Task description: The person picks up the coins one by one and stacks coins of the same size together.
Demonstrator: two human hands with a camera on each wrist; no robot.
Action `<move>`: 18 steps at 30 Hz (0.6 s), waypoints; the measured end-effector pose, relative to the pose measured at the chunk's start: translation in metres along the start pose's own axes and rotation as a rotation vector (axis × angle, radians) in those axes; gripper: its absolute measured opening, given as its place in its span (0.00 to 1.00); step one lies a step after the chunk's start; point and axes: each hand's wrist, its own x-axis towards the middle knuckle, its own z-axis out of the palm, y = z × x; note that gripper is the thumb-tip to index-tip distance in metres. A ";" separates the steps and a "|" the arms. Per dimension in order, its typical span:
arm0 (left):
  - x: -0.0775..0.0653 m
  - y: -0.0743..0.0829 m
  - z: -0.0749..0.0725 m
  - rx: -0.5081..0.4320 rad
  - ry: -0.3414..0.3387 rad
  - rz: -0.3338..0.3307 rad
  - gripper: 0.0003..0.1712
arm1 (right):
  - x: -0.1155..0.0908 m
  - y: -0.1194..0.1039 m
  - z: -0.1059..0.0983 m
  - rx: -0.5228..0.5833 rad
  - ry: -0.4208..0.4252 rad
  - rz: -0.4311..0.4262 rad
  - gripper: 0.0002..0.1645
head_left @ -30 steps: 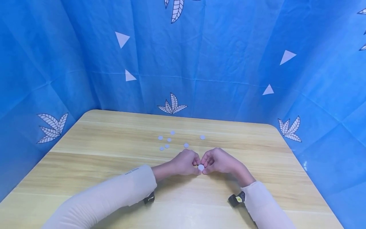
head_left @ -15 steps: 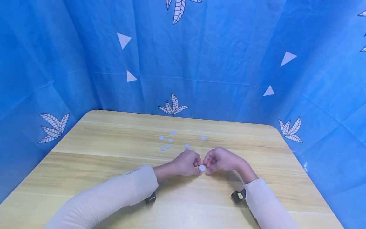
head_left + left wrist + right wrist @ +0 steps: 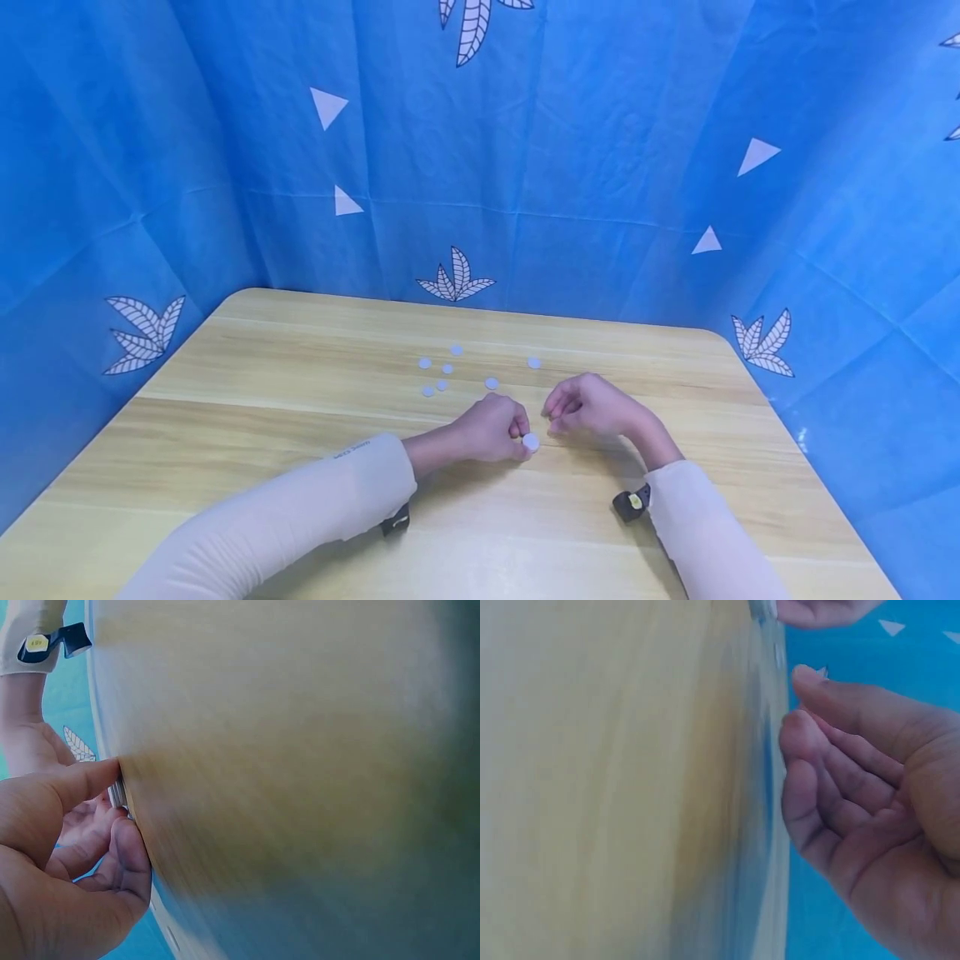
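Observation:
In the head view, my left hand [image 3: 489,427] is low over the table, its thumb and index finger at the left side of a small stack of coins [image 3: 531,442]. The left wrist view shows the stack's layered silvery edge [image 3: 117,793] between thumb and fingertips, so the hand pinches it; the stack stands upright. To the right, my right hand [image 3: 592,406] hovers apart from the stack with loosely curled fingers. Nothing is between its thumb and fingers [image 3: 802,739] in the right wrist view.
Several pale round coins [image 3: 447,368] lie scattered beyond my left hand. One coin [image 3: 491,383] lies just past its knuckles, another coin [image 3: 534,363] farther right. The wooden table [image 3: 300,350] ends at a blue patterned curtain [image 3: 600,167].
My right hand has come off the coin stack and moved right and slightly away from me. My left hand stays at the stack. The view has shifted slightly.

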 end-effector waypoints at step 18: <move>0.000 -0.001 0.000 -0.004 -0.009 -0.005 0.10 | 0.033 0.016 -0.022 -0.073 0.159 0.032 0.12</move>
